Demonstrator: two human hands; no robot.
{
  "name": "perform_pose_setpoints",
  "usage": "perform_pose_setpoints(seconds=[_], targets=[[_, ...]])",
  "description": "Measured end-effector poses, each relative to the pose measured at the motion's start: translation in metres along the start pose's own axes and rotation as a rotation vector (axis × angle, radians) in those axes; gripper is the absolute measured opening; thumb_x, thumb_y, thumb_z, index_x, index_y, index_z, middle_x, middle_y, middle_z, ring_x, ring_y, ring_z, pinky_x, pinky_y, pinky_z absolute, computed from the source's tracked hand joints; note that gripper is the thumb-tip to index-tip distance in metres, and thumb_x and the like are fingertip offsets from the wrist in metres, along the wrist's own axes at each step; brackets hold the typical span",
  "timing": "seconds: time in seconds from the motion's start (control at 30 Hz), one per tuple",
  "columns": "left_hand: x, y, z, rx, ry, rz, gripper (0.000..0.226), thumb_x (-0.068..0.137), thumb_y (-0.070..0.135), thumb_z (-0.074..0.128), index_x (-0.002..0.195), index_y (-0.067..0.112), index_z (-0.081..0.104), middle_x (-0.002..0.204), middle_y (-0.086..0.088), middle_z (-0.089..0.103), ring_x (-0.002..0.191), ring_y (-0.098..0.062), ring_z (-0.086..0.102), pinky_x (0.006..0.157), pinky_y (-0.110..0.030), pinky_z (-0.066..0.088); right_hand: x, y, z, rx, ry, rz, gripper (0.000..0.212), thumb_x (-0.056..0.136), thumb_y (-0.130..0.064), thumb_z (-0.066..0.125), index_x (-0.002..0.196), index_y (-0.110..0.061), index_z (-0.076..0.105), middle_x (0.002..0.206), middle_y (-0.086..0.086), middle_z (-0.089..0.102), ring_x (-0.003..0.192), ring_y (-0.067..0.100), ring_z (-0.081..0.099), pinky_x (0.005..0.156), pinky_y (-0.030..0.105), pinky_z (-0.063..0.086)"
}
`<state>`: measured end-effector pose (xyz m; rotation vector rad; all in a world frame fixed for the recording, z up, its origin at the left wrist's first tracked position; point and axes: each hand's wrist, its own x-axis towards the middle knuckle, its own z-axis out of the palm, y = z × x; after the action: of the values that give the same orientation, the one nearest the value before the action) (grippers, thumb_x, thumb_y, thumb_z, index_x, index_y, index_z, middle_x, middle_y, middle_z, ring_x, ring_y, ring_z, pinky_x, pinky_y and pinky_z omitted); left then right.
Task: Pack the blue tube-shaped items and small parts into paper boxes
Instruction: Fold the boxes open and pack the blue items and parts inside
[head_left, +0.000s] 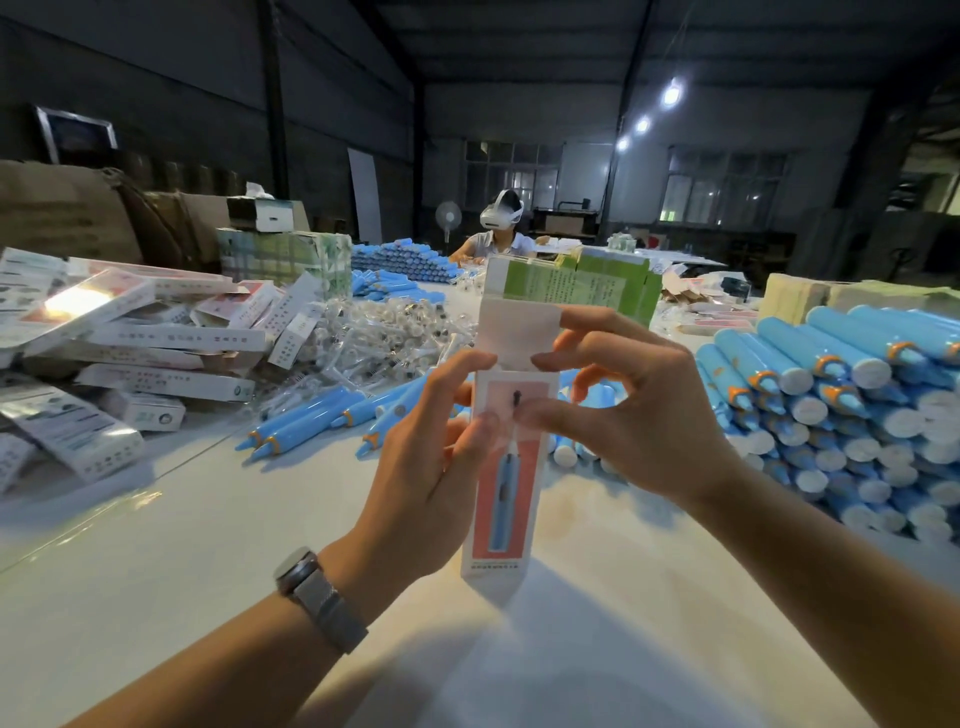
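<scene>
While the box (500, 483) stands upright on the table (156, 561) with its top flap (514, 332) raised, I grip it at the upper sides, left hand (431, 467) and right hand (623, 415) both curled round it. Thin card, I judge it light and easily creased, best held by its edges. Tubes (841, 395) crowd the right; clear tabletop lies toward me.

Dim hall; ceiling lamps (671, 94) flare; table (156, 545) bright; edges curve, fingertips blurred.
</scene>
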<state>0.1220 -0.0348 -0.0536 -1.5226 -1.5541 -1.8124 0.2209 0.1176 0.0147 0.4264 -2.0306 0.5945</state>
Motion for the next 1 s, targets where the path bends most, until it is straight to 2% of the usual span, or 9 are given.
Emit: perform_pose_setpoints(seconds=[0.07,0.13,0.27,0.37,0.5,0.7,0.8,0.9,1.0], targets=[[0.001,0.000,-0.001,0.002,0.000,-0.018,0.034,0.098,0.036,0.045,0.127,0.054,0.044,0.107,-0.003,0.063,0.079,-0.026,0.071,0.068,-0.057,0.055,0.001,0.001,-0.001,-0.215,0.025,-0.161,0.032,0.072,-0.030,0.083,0.093,-0.007,0.076,0.110,-0.008,0.063,0.089,0.013,0.061,0.074,0.018,0.049],[0.001,-0.002,-0.002,0.011,-0.011,-0.038,0.034,0.099,0.035,0.045,0.132,0.043,0.044,0.108,0.002,0.064,0.085,-0.019,0.070,0.071,-0.057,0.057,0.001,0.001,-0.001,-0.259,0.028,-0.249,0.033,0.076,-0.028,0.082,0.101,-0.008,0.074,0.104,-0.003,0.067,0.089,0.018,0.062,0.079,0.021,0.048],[0.003,-0.003,-0.002,-0.042,-0.033,-0.059,0.035,0.100,0.029,0.046,0.134,0.036,0.041,0.112,-0.001,0.064,0.094,-0.017,0.067,0.077,-0.059,0.056,-0.004,-0.004,0.003,-0.111,0.039,-0.164,0.040,0.079,-0.029,0.077,0.116,-0.024,0.062,0.097,-0.007,0.066,0.080,0.022,0.062,0.070,0.031,0.050],[0.003,-0.001,-0.003,-0.123,-0.035,-0.076,0.039,0.098,0.030,0.050,0.132,0.039,0.033,0.104,-0.003,0.063,0.086,-0.025,0.070,0.078,-0.061,0.055,-0.003,-0.002,0.004,-0.096,0.019,-0.134,0.029,0.080,-0.023,0.077,0.106,-0.015,0.070,0.090,0.000,0.065,0.076,0.016,0.056,0.066,0.031,0.049],[0.004,0.000,-0.004,-0.065,-0.055,-0.069,0.037,0.096,0.035,0.050,0.131,0.047,0.044,0.102,-0.004,0.061,0.081,-0.022,0.070,0.075,-0.049,0.059,-0.001,-0.001,0.005,-0.035,-0.005,-0.070,0.023,0.075,-0.012,0.082,0.097,-0.012,0.074,0.088,0.007,0.066,0.080,0.020,0.061,0.067,0.032,0.049],[0.004,0.002,-0.002,-0.106,-0.040,-0.076,0.035,0.097,0.031,0.051,0.123,0.055,0.049,0.099,0.006,0.061,0.075,-0.014,0.064,0.068,-0.029,0.054,-0.001,-0.002,0.006,0.061,-0.065,0.007,0.011,0.081,-0.018,0.074,0.090,-0.011,0.071,0.098,0.002,0.059,0.094,0.027,0.060,0.082,0.044,0.049],[0.005,0.004,-0.002,-0.129,-0.039,-0.091,0.038,0.098,0.025,0.051,0.121,0.054,0.051,0.101,0.001,0.062,0.078,-0.015,0.066,0.070,-0.031,0.055,-0.002,-0.005,0.005,0.166,-0.093,0.090,0.001,0.086,-0.018,0.068,0.087,-0.018,0.068,0.104,0.003,0.061,0.101,0.022,0.061,0.084,0.037,0.052],[0.005,0.007,-0.001,-0.132,-0.034,-0.116,0.031,0.094,0.032,0.050,0.117,0.053,0.052,0.104,-0.004,0.062,0.082,-0.026,0.066,0.073,-0.044,0.058,0.000,-0.010,0.006,0.299,-0.067,0.186,0.014,0.088,-0.014,0.064,0.074,-0.016,0.065,0.099,0.007,0.063,0.093,0.015,0.062,0.076,0.025,0.050],[0.007,0.011,-0.001,-0.131,-0.007,-0.131,0.024,0.091,0.040,0.050,0.111,0.053,0.054,0.103,-0.003,0.063,0.083,-0.028,0.066,0.076,-0.055,0.055,0.000,-0.012,0.007,0.355,-0.050,0.234,0.010,0.084,-0.009,0.067,0.077,-0.016,0.070,0.095,0.008,0.064,0.089,0.018,0.065,0.074,0.028,0.055]])
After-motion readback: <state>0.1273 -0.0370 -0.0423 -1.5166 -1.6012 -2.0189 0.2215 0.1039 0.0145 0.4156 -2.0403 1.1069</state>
